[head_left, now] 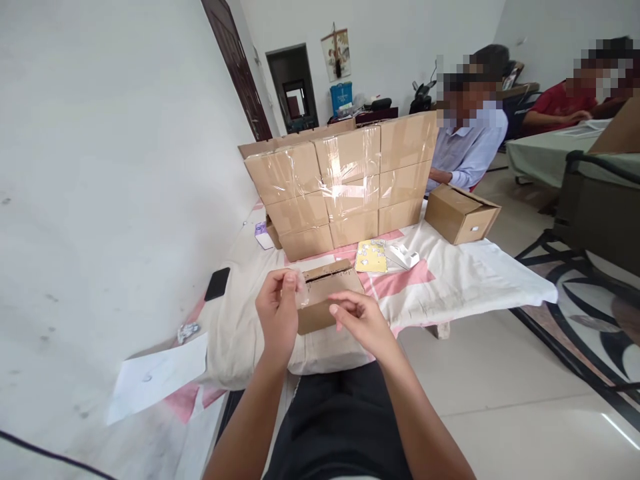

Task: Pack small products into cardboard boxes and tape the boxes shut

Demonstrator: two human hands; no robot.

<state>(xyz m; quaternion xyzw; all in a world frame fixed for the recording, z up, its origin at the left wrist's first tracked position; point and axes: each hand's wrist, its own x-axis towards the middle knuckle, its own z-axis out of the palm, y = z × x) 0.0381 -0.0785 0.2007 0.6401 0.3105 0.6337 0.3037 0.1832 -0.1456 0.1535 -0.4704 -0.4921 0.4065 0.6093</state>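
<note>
My left hand [280,301] pinches a small piece of clear film [303,288] between thumb and fingers; whether it is tape or plastic wrap I cannot tell. Behind both hands, a small brown cardboard box [325,308] lies on the cloth-covered table, a dark gap running between its top flaps. In front of the box's right side is my right hand [361,319], fingers loosely bent and apart, with nothing visible in it. Whether its fingertips touch the cardboard I cannot tell.
Taped brown boxes [350,183] form a wall across the table. A yellow patterned card [371,256], a white tape dispenser [403,257] and another carton [461,215] lie to the right. A black phone [217,284] lies left. A co-worker [473,143] sits behind.
</note>
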